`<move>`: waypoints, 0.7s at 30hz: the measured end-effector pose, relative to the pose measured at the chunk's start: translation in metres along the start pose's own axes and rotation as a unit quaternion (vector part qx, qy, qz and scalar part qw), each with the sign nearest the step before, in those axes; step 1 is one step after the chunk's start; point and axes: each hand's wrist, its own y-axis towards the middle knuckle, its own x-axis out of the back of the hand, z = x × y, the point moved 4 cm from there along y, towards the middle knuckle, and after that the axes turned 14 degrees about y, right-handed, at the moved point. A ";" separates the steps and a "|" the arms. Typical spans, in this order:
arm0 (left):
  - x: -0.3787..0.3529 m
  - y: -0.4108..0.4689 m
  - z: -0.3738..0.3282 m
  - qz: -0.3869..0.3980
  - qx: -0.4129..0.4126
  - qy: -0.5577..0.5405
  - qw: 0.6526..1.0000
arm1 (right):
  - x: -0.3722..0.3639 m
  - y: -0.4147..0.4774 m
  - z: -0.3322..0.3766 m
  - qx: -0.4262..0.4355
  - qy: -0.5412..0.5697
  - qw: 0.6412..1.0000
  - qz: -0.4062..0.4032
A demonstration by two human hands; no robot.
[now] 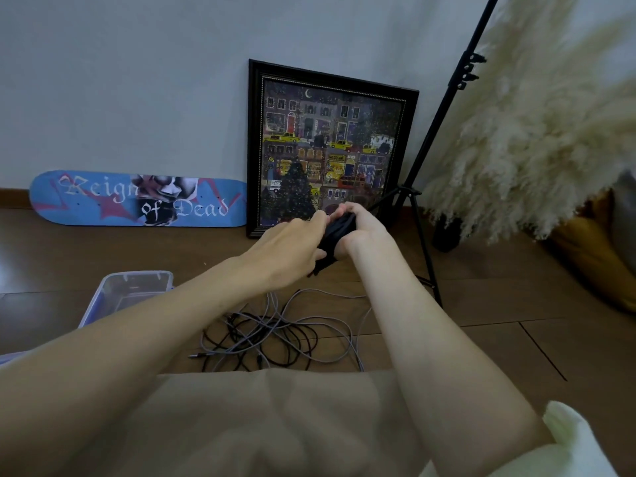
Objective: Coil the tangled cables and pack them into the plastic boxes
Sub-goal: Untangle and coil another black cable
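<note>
Both hands are raised above the floor around a black coiled cable (336, 232). My right hand (363, 226) grips the bundle from the right, fingers wrapped over its top. My left hand (289, 247) closes on its left side and lower end. Below them, a tangle of grey and black cables (275, 333) lies loose on the wooden floor. A clear plastic box (132, 292) stands open on the floor at the left, partly hidden by my left forearm.
A framed picture (327, 149) and a blue skateboard deck (137, 197) lean against the wall. A black tripod stand (423, 215) rises at the right beside pampas grass (537, 139) and a yellow cushion (585, 256). My beige-clad legs fill the foreground.
</note>
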 end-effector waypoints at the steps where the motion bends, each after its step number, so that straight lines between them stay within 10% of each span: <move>1: -0.001 0.003 0.004 0.027 0.011 -0.025 0.999 | 0.001 0.003 -0.002 -0.009 -0.014 1.000 -0.011; 6: -0.003 0.011 0.022 0.086 0.044 -0.100 0.990 | 0.006 0.012 -0.012 -0.038 -0.026 0.997 -0.056; 21: -0.003 0.001 0.016 -0.072 0.056 -0.167 0.982 | -0.011 -0.006 -0.010 0.044 0.146 0.988 0.015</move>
